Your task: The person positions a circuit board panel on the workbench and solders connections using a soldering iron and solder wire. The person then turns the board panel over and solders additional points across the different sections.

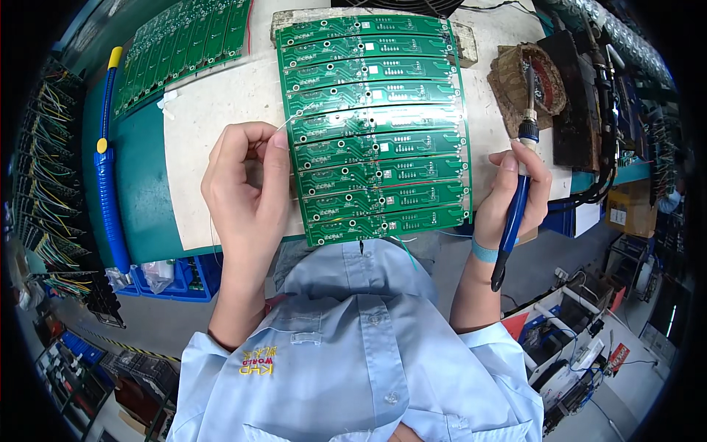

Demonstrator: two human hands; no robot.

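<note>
A large green circuit board panel, made up of several long strips, lies before me with its near edge at the table's front. My left hand is beside its left edge, thumb and forefinger pinched on a thin solder wire whose end reaches over the panel. On the right, my right hand grips a soldering iron by its blue and black handle. The iron points away from me, its metal end over a round brown tin; whether the tip touches anything inside cannot be made out.
A pale sheet covers the green tabletop. At far left lies a blue and yellow solder sucker, with another green board panel behind it. Blue bins sit below the table edge. A dark metal block stands right of the tin.
</note>
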